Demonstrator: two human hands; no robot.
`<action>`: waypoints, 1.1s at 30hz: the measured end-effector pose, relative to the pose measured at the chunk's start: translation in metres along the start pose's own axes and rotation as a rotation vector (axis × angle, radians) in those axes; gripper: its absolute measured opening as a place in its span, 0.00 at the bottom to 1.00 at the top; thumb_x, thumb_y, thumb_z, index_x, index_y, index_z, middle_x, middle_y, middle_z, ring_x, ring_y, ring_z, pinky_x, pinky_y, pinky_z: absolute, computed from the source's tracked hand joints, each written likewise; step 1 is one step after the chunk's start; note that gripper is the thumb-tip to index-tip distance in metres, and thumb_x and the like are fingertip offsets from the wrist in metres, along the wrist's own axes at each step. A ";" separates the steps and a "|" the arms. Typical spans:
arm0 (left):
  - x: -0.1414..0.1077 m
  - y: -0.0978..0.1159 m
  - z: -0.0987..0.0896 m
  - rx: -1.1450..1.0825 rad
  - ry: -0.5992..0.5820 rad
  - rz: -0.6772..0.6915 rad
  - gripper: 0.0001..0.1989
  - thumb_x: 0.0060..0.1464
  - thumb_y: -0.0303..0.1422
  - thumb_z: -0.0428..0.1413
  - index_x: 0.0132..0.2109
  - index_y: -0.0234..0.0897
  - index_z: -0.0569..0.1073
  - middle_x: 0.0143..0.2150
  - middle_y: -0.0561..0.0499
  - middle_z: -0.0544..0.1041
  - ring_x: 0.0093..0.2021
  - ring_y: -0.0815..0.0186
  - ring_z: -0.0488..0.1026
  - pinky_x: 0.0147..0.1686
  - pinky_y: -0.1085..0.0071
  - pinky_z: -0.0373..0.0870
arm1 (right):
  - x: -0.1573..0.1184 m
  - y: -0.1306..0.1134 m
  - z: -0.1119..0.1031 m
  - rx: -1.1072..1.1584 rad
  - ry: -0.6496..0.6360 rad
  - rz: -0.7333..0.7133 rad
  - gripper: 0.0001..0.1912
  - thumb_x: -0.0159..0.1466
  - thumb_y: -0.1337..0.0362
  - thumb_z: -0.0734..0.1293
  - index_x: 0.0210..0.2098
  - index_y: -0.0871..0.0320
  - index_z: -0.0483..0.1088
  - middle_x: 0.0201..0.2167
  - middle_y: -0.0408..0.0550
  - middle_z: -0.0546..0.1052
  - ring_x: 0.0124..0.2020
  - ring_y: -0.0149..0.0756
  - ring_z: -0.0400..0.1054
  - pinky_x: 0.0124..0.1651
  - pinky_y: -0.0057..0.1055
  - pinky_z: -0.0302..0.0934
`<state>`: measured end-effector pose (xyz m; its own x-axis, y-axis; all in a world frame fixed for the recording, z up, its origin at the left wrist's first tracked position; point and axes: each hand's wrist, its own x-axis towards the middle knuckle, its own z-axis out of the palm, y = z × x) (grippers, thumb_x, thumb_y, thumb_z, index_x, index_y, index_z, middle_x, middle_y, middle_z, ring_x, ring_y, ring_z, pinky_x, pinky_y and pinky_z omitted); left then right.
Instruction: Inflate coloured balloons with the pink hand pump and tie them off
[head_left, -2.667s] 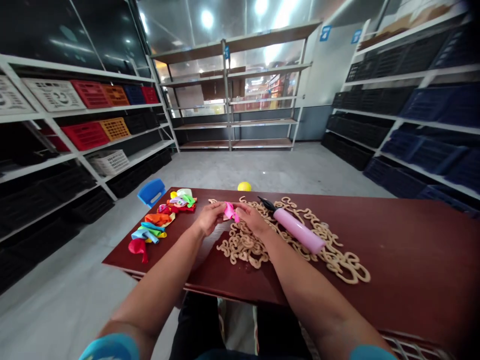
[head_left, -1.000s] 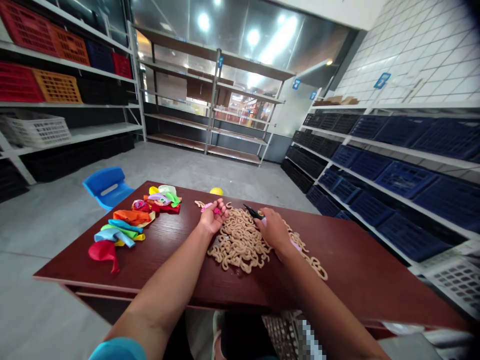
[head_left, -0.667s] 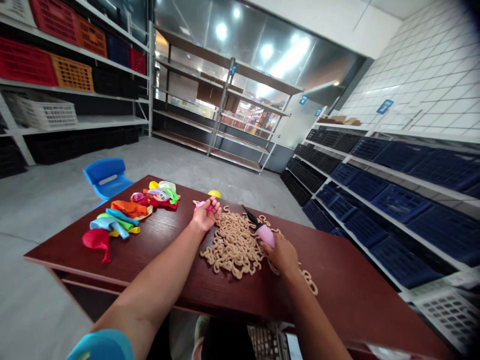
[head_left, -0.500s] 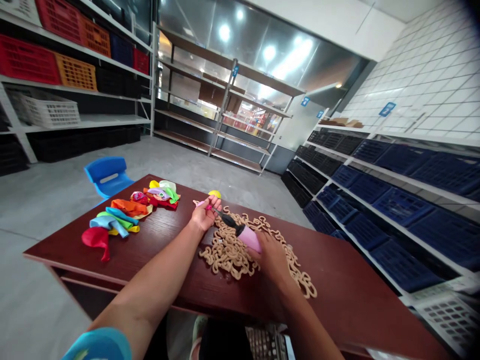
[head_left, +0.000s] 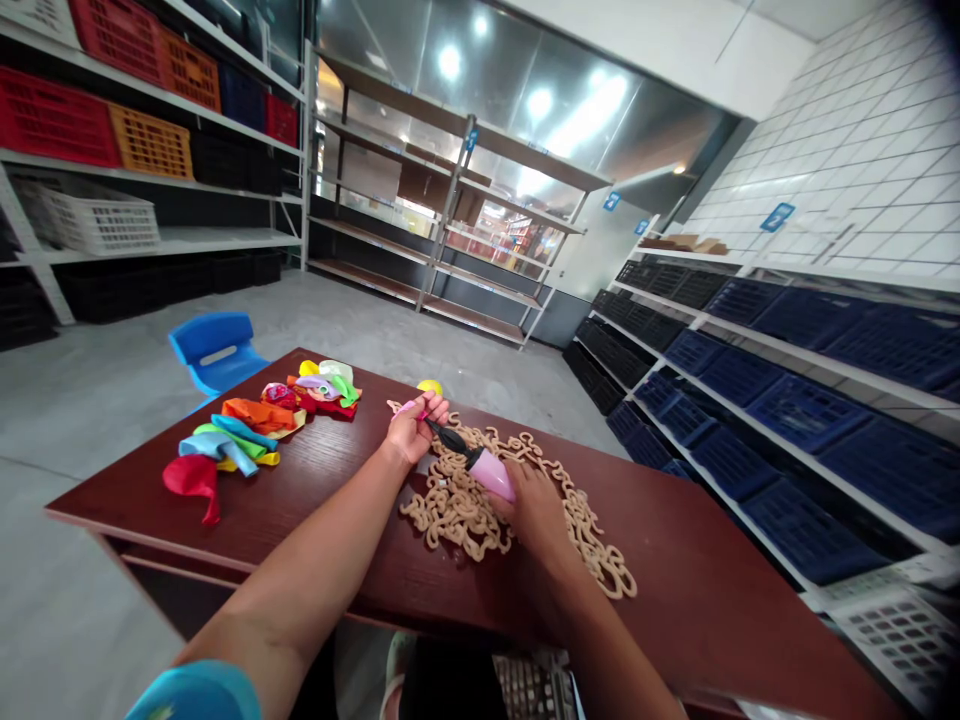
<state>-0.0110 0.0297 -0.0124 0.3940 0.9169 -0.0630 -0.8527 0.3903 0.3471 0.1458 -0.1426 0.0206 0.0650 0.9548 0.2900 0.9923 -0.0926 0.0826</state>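
Observation:
My right hand (head_left: 529, 497) is wrapped round the pink barrel of a balloon pump (head_left: 491, 473), its black nozzle aimed up and left. The nozzle's tip reaches the fingers of my left hand (head_left: 411, 432). Those fingers pinch a small pink balloon (head_left: 411, 408) by the nozzle; whether it is fitted over the tip cannot be made out. Under and around the pump lies a heap of tan, curly, rope-like pieces (head_left: 457, 520). A yellow round thing (head_left: 430, 386) shows just behind my left fingertips.
Limp balloons in several colours (head_left: 247, 415) lie on the left of the dark red-brown table (head_left: 697, 560). A blue chair (head_left: 214, 350) stands beyond its left corner. Shelves with crates (head_left: 810, 400) line the right, with more crates (head_left: 60, 120) on the left.
The pump and my right hand have shifted slightly left, toward my left hand. My left hand has moved a little to the right.

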 end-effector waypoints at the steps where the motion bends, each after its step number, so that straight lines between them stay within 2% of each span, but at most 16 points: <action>1: 0.000 -0.001 0.000 0.023 -0.017 0.018 0.06 0.54 0.27 0.50 0.39 0.32 0.69 0.34 0.44 0.74 0.36 0.62 0.73 0.36 0.64 0.70 | 0.000 -0.001 0.000 0.003 0.001 0.009 0.23 0.57 0.54 0.63 0.50 0.56 0.61 0.45 0.52 0.69 0.44 0.42 0.62 0.46 0.34 0.53; 6: -0.005 -0.009 0.003 0.100 -0.084 0.047 0.09 0.51 0.25 0.53 0.41 0.33 0.66 0.34 0.45 0.74 0.33 0.63 0.74 0.34 0.65 0.70 | 0.003 -0.004 0.003 0.000 0.019 0.013 0.23 0.58 0.52 0.62 0.49 0.56 0.61 0.44 0.52 0.69 0.43 0.41 0.62 0.45 0.34 0.52; 10: -0.009 -0.010 0.006 0.061 -0.050 0.026 0.10 0.49 0.23 0.54 0.41 0.34 0.65 0.34 0.46 0.74 0.33 0.63 0.74 0.35 0.65 0.70 | 0.010 -0.008 0.005 -0.014 0.029 -0.003 0.24 0.58 0.51 0.61 0.49 0.56 0.61 0.46 0.53 0.68 0.44 0.41 0.62 0.45 0.34 0.52; 14: -0.010 -0.001 0.010 -0.040 -0.033 -0.005 0.08 0.49 0.22 0.54 0.39 0.35 0.67 0.33 0.50 0.73 0.33 0.66 0.73 0.36 0.66 0.70 | 0.024 -0.016 0.002 0.009 0.041 -0.010 0.24 0.57 0.51 0.63 0.49 0.55 0.61 0.43 0.52 0.69 0.43 0.41 0.62 0.44 0.34 0.52; 18: -0.008 0.015 0.009 -0.095 -0.077 0.047 0.03 0.50 0.29 0.55 0.33 0.34 0.68 0.23 0.54 0.67 0.27 0.70 0.69 0.33 0.69 0.69 | 0.046 -0.024 0.004 0.038 0.031 -0.068 0.25 0.56 0.50 0.64 0.49 0.55 0.61 0.43 0.52 0.69 0.43 0.41 0.62 0.44 0.34 0.52; 21: -0.004 0.026 0.005 -0.139 -0.033 0.121 0.14 0.50 0.36 0.55 0.23 0.35 0.60 0.16 0.58 0.57 0.19 0.72 0.63 0.28 0.69 0.67 | 0.061 -0.028 0.010 0.055 0.016 -0.118 0.27 0.54 0.49 0.65 0.49 0.54 0.61 0.43 0.51 0.69 0.43 0.41 0.62 0.44 0.34 0.51; 24: 0.001 0.035 -0.001 -0.166 0.015 0.170 0.23 0.52 0.39 0.52 0.19 0.37 0.48 0.13 0.59 0.48 0.15 0.73 0.56 0.24 0.70 0.64 | 0.069 -0.029 0.018 0.070 0.035 -0.127 0.30 0.53 0.46 0.64 0.51 0.53 0.60 0.43 0.51 0.69 0.44 0.42 0.61 0.46 0.35 0.50; 29: 0.003 0.043 -0.005 -0.140 0.091 0.239 0.23 0.54 0.38 0.47 0.20 0.37 0.43 0.13 0.59 0.46 0.14 0.73 0.53 0.22 0.71 0.62 | 0.068 -0.013 0.030 0.082 0.081 -0.023 0.30 0.52 0.47 0.66 0.50 0.54 0.60 0.43 0.51 0.68 0.44 0.44 0.60 0.46 0.39 0.49; 33: 0.000 0.043 -0.003 -0.069 0.060 0.206 0.22 0.55 0.36 0.46 0.19 0.37 0.43 0.13 0.58 0.47 0.15 0.73 0.55 0.23 0.71 0.63 | 0.067 -0.003 0.038 0.111 0.058 -0.015 0.24 0.52 0.54 0.67 0.45 0.57 0.62 0.42 0.52 0.67 0.44 0.42 0.59 0.45 0.36 0.52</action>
<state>-0.0488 0.0468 0.0002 0.1897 0.9804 -0.0532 -0.9354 0.1969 0.2936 0.1509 -0.0679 0.0034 0.0470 0.9377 0.3443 0.9989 -0.0435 -0.0181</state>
